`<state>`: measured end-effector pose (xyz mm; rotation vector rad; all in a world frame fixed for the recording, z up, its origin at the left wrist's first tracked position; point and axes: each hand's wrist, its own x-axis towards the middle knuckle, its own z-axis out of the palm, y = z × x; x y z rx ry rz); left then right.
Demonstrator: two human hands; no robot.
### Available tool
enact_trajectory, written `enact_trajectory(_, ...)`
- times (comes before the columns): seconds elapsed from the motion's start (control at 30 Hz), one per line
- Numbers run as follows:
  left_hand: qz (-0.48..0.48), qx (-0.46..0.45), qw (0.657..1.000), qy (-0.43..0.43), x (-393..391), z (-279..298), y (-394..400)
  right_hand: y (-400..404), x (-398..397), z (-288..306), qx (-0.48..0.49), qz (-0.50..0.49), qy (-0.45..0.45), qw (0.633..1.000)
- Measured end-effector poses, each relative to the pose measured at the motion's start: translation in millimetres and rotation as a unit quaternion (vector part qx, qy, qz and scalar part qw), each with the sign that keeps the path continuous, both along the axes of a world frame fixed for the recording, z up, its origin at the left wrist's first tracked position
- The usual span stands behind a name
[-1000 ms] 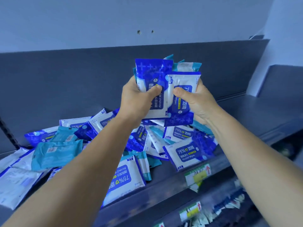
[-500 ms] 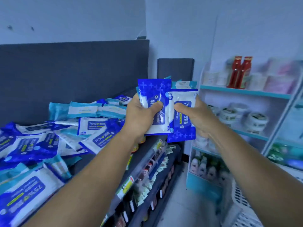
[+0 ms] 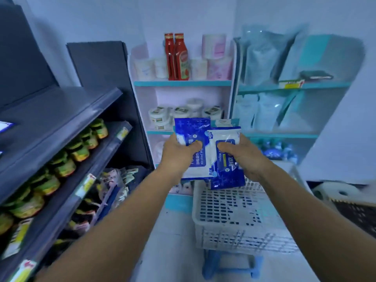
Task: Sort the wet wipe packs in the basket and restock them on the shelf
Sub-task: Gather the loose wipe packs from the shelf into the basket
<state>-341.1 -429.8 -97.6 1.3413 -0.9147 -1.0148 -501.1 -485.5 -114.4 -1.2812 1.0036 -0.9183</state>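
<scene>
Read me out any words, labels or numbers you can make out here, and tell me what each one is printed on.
"Alcohol Wi...", partly hidden by the thumb: on the blue wipe pack held by the left hand.
"...Wipes", upside down: on the white and blue wipe pack held by the right hand.
Chinese characters on both packs: too blurred to read.
Red sauce bottles' labels, jar labels, yellow price tags: blurred, unreadable.

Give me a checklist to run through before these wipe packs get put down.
1. Left hand grips the blue alcohol wipes pack: ok.
2. Right hand grips the white-and-blue wipes pack: ok.
3. Further packs behind the front two are secure: cannot tell, mostly hidden.
4. White plastic basket sits below the hands: ok.
5. Basket holds more packs: cannot tell, too blurred.
6. Bare space on the grey top shelf at left: ok.
</scene>
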Motion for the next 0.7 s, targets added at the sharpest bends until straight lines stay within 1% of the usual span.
enact_trajectory(0.13, -0.013, 0.077, 0.997, 0.006, -50, -48, -55, -45, -52, -48, 0.071, -0.010, 0.033, 0.997)
enact_trajectory(0.27, -0.005, 0.164, 0.986, 0.004, -77, -110, -94, -80, -79, -113, 0.140, -0.019, 0.070, 0.988)
enact_trajectory(0.43, -0.001, 0.246, 0.969, -0.021, -95, -194, -124, -105, -94, -199, 0.246, -0.045, 0.100, 0.963)
enact_trajectory(0.53, -0.004, 0.291, 0.957, -0.024, -98, -244, -143, -120, -97, -252, 0.283, -0.054, 0.121, 0.950)
enact_trajectory(0.7, -0.025, 0.318, 0.946, -0.063, -92, -322, -181, -150, -88, -329, 0.334, -0.083, 0.155, 0.926)
